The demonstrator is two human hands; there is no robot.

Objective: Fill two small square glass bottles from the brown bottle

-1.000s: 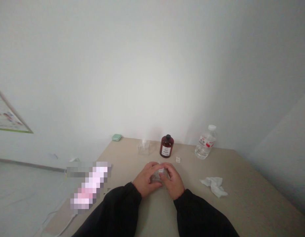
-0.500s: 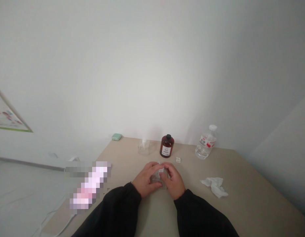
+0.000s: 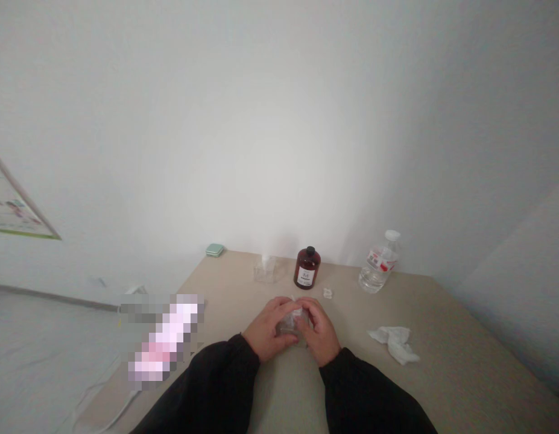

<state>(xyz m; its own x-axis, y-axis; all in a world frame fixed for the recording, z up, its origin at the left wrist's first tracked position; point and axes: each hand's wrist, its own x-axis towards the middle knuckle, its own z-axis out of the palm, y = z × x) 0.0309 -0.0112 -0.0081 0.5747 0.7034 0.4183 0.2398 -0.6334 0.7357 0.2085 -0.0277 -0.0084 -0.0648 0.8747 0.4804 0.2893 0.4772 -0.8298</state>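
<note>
- Well, our left hand (image 3: 266, 330) and our right hand (image 3: 322, 336) meet at the near middle of a beige tabletop (image 3: 455, 367), both in black sleeves (image 3: 202, 386).
- Our fingers (image 3: 279, 310) are curled closed around a small transparent object (image 3: 290, 327), gripping it from both sides; most of it is hidden, so we cannot tell its exact kind.
- That object sits between our palms, low over the table, and we cannot tell whether it touches the surface.
- Beyond our hands, toward the far edge, stand an amber bottle (image 3: 307, 268) with a black cap and white label, and a clear square container (image 3: 266, 269) to its left.
- Farther right, a water bottle (image 3: 379, 262) with a white cap and red-marked label stands upright, part full.
- A small white scrap (image 3: 327, 293) lies just right of our fingers, and a crumpled white tissue (image 3: 394, 345) lies well to the right.
- A mint-green flat case (image 3: 214, 249) sits at the far left corner.
- A pixelated patch (image 3: 164, 339) covers something at the left edge.
</note>
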